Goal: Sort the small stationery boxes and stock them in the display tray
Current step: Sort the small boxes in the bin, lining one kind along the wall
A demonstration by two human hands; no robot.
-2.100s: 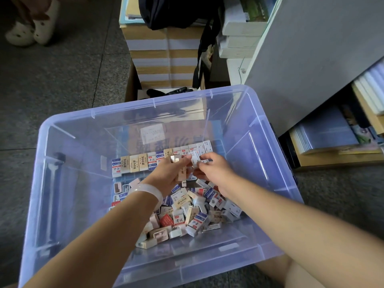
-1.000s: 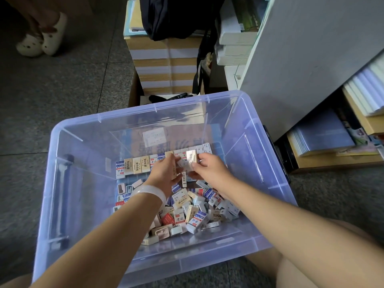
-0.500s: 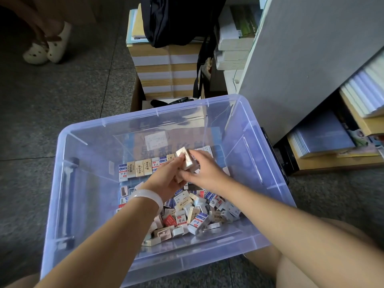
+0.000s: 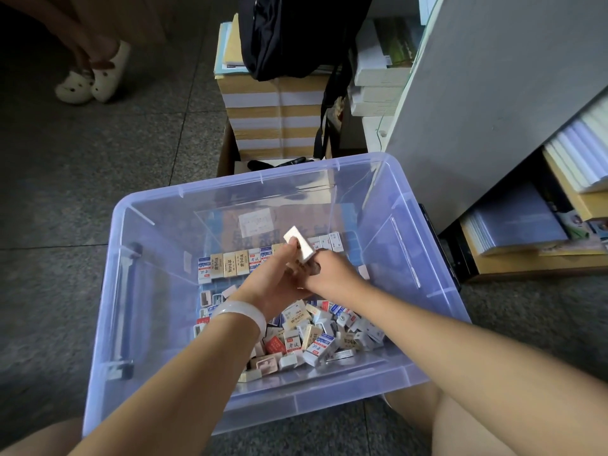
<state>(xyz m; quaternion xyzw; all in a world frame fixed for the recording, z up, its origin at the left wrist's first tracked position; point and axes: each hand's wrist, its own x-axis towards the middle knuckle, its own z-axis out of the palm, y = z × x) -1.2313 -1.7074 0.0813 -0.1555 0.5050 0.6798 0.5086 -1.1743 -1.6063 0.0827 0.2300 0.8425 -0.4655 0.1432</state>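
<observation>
A clear bluish plastic bin (image 4: 148, 327) sits on the floor in front of me. Inside it a display tray (image 4: 348, 222) holds a standing row of small stationery boxes (image 4: 230, 263) along its back. A loose pile of small boxes (image 4: 316, 337) lies at the near side. My left hand (image 4: 273, 281), with a white bracelet on the wrist, pinches a small white box (image 4: 301, 246) and holds it tilted above the row. My right hand (image 4: 332, 269) touches the same box from the right, fingers curled under it.
Striped cardboard cartons (image 4: 276, 110) with a black bag (image 4: 296, 31) on top stand behind the bin. A grey shelf unit (image 4: 487, 93) with stacked paper goods (image 4: 516, 222) is at the right. Another person's feet in white clogs (image 4: 92, 80) are at the far left.
Both hands have lifted from the row of boxes, raising the small white box higher and tilting it. The camera has shifted so the bin sits lower and further right in view.
</observation>
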